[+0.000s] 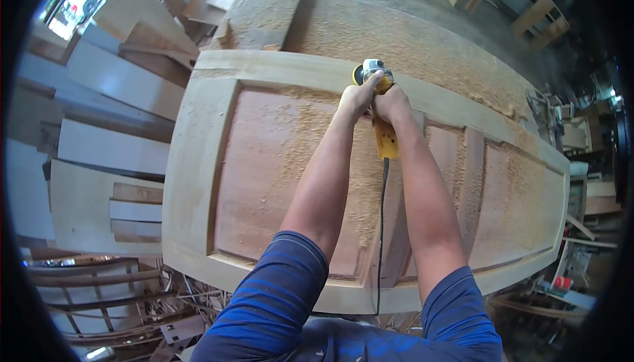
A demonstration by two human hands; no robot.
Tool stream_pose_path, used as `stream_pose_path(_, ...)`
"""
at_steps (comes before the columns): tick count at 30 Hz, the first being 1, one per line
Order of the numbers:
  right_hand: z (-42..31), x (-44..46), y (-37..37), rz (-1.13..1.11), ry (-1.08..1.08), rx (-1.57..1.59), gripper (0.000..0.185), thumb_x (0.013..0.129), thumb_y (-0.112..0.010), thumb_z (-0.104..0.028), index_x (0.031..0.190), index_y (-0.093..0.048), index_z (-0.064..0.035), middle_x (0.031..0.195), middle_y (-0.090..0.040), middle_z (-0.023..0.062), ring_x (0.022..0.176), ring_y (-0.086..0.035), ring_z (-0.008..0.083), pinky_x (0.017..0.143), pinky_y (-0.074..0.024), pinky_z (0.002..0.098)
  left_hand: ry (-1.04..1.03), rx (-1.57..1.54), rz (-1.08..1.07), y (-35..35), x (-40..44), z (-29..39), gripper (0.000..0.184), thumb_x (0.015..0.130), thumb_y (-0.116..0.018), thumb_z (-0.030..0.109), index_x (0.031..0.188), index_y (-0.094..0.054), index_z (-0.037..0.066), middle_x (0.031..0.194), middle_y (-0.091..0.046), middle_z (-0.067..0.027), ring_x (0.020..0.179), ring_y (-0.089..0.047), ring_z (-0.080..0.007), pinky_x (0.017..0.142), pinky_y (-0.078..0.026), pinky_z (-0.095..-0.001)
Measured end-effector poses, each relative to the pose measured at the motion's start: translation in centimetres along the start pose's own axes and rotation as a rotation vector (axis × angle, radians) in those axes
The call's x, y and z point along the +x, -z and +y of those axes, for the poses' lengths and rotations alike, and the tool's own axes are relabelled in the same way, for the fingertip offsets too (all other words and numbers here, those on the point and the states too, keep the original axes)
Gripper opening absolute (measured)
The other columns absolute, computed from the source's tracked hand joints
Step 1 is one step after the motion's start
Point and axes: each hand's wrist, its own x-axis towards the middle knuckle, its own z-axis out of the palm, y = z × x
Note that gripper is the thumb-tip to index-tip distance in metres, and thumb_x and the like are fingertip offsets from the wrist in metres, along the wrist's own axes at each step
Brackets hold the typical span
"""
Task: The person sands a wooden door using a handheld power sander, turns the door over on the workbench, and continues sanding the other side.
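Both of my hands grip a yellow angle grinder (386, 141) above the far rail of a wooden panelled door (191, 137). My left hand (357, 100) is closed at the front of the tool, close to its silver head and the yellow-edged disc on the left. My right hand (392, 103) wraps round the body just behind the head. A black power cord (382, 230) runs from the tool's rear toward me across the door. Wood shavings (300, 134) lie over the recessed panels. Whether the disc touches the wood I cannot tell.
Behind the door lies a broad board (396, 38) strewn with shavings, with a dark plank (294, 12) across its left part. Boards and panels (112, 141) are stacked along the left. Wooden frames (541, 22) stand at the back right, and scrap wood lies near the door's front edge.
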Motion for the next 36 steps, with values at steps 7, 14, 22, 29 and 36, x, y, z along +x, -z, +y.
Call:
stream_pose_path(7, -14.5, -1.6, -10.2, -0.112, 0.148, -0.026, 0.067, 0.085, -0.078, -0.045, 0.126, -0.074, 0.0073, 0.124, -0.076, 0.0296, 0.118, -0.076, 0.0380, 0.101, -0.0610, 0.0459, 0.031, -0.088, 0.088, 18.0, -1.5, 1.2, 0.100, 0.087, -0.074, 0.075, 0.131, -0.069, -0.015, 0.122, -0.075, -0.0253, 0.111, -0.076, -0.0304, 0.085, -0.063, -0.0427)
stream_pose_path(14, -27.1, -2.1, -20.6, -0.109, 0.267, -0.043, 0.054, 0.086, -0.076, -0.038, 0.120, -0.077, 0.0045, 0.115, -0.079, 0.0256, 0.108, -0.079, 0.0361, 0.094, -0.0619, 0.0450, 0.067, -0.193, 0.163, 34.0, -1.1, 0.7, 0.091, 0.088, -0.075, 0.073, 0.125, -0.073, -0.010, 0.112, -0.076, -0.0208, 0.093, -0.079, -0.0258, 0.069, -0.067, -0.0408)
stream_pose_path(22, -37.7, -4.7, -26.9, -0.201, 0.390, -0.074, 0.069, 0.084, -0.079, -0.046, 0.126, -0.073, 0.0084, 0.121, -0.078, 0.0288, 0.114, -0.078, 0.0365, 0.098, -0.0620, 0.0452, 0.040, -0.296, 0.265, 45.8, -1.0, 0.0, 0.095, 0.086, -0.076, 0.074, 0.129, -0.071, -0.010, 0.116, -0.076, -0.0227, 0.094, -0.080, -0.0306, 0.071, -0.068, -0.0446)
stream_pose_path(29, -38.9, -6.2, -29.1, -0.160, 0.410, -0.073, 0.055, 0.087, -0.077, -0.040, 0.118, -0.077, 0.0046, 0.109, -0.080, 0.0262, 0.105, -0.079, 0.0358, 0.091, -0.0620, 0.0446, 0.066, -0.333, 0.284, 48.1, -2.0, -1.0, 0.094, 0.086, -0.077, 0.074, 0.129, -0.071, -0.010, 0.116, -0.076, -0.0232, 0.093, -0.080, -0.0307, 0.070, -0.068, -0.0457)
stream_pose_path(36, -35.5, -6.9, -26.6, -0.137, 0.281, -0.085, 0.071, 0.086, -0.080, -0.045, 0.130, -0.068, 0.0103, 0.126, -0.075, 0.0304, 0.119, -0.075, 0.0389, 0.100, -0.0608, 0.0453, 0.080, -0.290, 0.184, 44.4, -3.0, -0.7, 0.094, 0.087, -0.076, 0.074, 0.125, -0.073, -0.012, 0.113, -0.077, -0.0215, 0.093, -0.080, -0.0283, 0.068, -0.069, -0.0431)
